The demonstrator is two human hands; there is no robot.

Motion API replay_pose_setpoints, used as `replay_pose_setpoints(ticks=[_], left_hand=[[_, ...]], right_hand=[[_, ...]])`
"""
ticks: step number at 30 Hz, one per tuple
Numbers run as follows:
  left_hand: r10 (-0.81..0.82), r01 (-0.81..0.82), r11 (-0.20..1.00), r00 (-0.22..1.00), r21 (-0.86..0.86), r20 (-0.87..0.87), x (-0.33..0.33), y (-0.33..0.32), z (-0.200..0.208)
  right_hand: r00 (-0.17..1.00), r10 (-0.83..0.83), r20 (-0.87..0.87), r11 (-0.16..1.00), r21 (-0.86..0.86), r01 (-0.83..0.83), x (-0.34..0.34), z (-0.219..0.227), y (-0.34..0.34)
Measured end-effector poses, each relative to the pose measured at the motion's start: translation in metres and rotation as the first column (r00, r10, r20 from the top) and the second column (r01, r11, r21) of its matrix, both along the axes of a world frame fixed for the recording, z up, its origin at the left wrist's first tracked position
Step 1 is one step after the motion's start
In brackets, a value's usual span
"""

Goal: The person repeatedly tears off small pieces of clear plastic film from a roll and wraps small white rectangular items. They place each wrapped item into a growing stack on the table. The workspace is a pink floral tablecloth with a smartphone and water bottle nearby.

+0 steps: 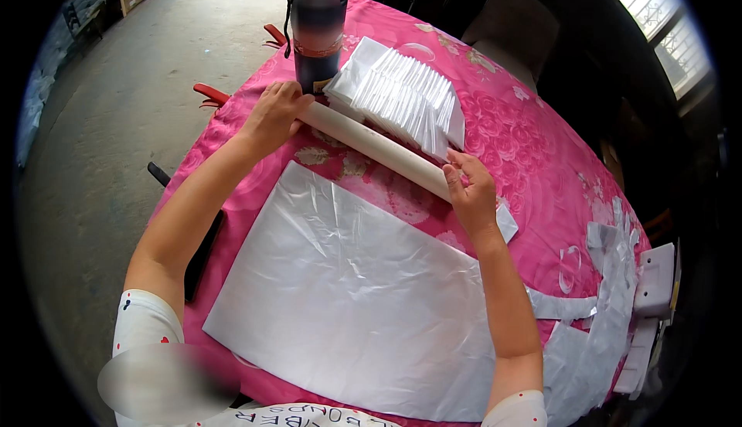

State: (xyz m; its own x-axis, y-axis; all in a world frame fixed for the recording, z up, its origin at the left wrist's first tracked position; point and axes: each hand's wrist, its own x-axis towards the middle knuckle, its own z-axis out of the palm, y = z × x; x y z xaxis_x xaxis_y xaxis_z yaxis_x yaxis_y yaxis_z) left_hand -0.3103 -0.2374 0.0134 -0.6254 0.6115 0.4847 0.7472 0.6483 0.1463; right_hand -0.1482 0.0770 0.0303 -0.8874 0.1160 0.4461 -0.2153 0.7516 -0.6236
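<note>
A pale, smooth rod (379, 147), like a rolling pin or tube, slants across the table from upper left to lower right. My left hand (272, 116) is closed over its far left end. At the right end my right hand (471, 189) grips it, thumb and fingers about the tip; part of that end is hidden. Just beyond the rod lies a stack of folded white plastic pieces (406, 91), fanned in a row. Nearer to me, a large, flat, silvery-white plastic sheet (348, 288) is spread out, slightly creased, between my forearms.
A dark flask (317, 40) stands behind the stack. Red clamps (210, 93) grip the edge of the pink flowered tablecloth (502, 129). Plastic scraps (595, 334) lie at right, beside white boxy items (655, 280). A dark flat object (202, 261) is under my left forearm.
</note>
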Motion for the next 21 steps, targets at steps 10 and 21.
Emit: replay_pose_setpoints(ticks=[10, 21], left_hand=[[0.072, -0.057, 0.992, 0.988, 0.112, -0.138, 0.007, 0.007, -0.029], [0.067, -0.055, 0.994, 0.989, 0.093, -0.133, 0.008, 0.007, -0.028]], right_hand=[[0.939, -0.174, 0.297, 0.941, 0.330, 0.070, -0.078, -0.024, 0.061], [0.900, -0.221, 0.375, 0.955, 0.271, 0.121, -0.120, -0.032, 0.057]])
